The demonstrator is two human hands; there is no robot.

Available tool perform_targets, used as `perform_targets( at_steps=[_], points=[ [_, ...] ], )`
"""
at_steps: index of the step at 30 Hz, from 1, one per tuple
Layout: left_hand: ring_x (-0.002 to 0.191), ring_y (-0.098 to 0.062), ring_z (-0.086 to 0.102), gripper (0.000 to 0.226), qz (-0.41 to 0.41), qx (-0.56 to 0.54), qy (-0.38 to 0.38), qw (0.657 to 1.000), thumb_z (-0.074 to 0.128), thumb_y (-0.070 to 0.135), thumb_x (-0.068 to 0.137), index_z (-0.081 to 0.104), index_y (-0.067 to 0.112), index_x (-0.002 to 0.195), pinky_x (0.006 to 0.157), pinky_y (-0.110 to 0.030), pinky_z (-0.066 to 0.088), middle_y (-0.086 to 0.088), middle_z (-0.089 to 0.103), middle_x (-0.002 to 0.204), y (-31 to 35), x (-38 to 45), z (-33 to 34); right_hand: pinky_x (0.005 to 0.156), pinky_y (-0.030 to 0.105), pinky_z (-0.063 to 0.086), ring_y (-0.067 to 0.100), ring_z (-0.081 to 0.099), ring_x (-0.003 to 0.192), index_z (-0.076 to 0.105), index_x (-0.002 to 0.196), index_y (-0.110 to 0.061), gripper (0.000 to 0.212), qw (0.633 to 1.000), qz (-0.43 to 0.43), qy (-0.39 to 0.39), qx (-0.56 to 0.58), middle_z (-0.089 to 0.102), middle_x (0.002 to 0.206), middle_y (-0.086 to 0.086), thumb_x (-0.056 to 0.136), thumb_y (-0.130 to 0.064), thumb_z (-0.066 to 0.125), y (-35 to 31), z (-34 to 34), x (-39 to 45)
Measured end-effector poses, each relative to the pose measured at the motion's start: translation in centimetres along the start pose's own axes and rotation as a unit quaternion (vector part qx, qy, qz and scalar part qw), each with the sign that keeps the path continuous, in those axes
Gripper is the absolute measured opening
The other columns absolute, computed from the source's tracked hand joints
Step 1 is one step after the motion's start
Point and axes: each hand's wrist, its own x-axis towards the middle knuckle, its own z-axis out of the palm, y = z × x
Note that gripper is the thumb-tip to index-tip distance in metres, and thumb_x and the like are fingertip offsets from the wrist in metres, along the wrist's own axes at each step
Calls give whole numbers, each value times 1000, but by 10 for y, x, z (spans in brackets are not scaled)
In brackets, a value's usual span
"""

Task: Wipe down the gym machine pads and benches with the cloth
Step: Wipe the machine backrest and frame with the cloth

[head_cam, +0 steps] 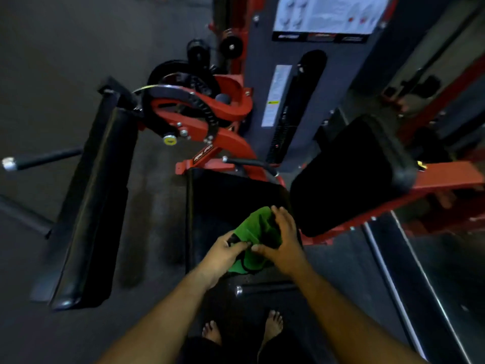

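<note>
A green cloth with a dark hem is bunched between both hands, above the black seat pad of a red gym machine. My left hand pinches its lower left edge. My right hand curls over its right side. A black back pad stands tilted to the right of the seat. A long black roller pad lies to the left on the machine's arm.
The red frame with a toothed adjustment plate and yellow knob rises behind the seat. A grey weight stack tower stands at the back. A chrome-tipped handle juts out at the far left. My bare feet stand on dark floor.
</note>
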Motion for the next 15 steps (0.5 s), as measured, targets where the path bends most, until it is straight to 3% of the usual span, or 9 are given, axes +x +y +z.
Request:
perform_targets(
  at_steps=[2, 3, 6, 9, 11, 15],
  points=[
    [97, -24, 75, 26, 11, 13, -30, 999, 62, 4, 96, 71, 19, 115, 79, -29, 58, -10, 78, 103, 24, 1, 16, 120, 33, 33, 8, 33, 146, 25, 159, -36, 105, 991, 81, 35, 104, 30, 162, -5, 73, -63, 79, -6, -30, -9],
    [97, -24, 75, 27, 18, 16, -41, 999, 60, 3, 96, 71, 17, 115, 80, -28, 58, -10, 78, 104, 35, 3, 23, 118, 40, 39, 11, 42, 142, 33, 155, -37, 95, 982, 105, 39, 151, 43, 156, -3, 76, -62, 79, -8, -43, -11],
    [99, -28, 74, 29, 43, 26, -57, 997, 55, 0, 94, 71, 13, 114, 85, -34, 58, -14, 77, 106, 59, 12, 46, 103, 48, 54, 18, 67, 119, 64, 132, -27, 51, 969, 118, 64, 206, 71, 127, -1, 85, -39, 80, -16, -80, -22],
    [93, -25, 73, 24, 74, 41, -28, 996, 56, 3, 95, 71, 13, 109, 83, -34, 57, -9, 78, 100, 73, 19, 70, 82, 37, 61, 27, 74, 102, 70, 117, -13, 24, 942, 136, 75, 298, 77, 109, 9, 94, -10, 70, -22, -112, -33],
    [92, -19, 73, 19, 99, 70, 2, 993, 59, 7, 96, 71, 18, 106, 80, -30, 55, -1, 79, 96, 78, 23, 85, 66, 27, 59, 23, 75, 88, 70, 110, -6, 16, 932, 137, 75, 327, 78, 99, 9, 95, -4, 65, -27, -133, -42],
    [93, -8, 73, 14, 192, 132, 49, 971, 69, 16, 96, 71, 20, 110, 83, -24, 55, 5, 78, 100, 81, 30, 108, 65, 19, 56, 9, 74, 84, 67, 114, -8, 15, 937, 113, 82, 321, 78, 100, 2, 101, -8, 59, -23, -164, -45]
  ],
)
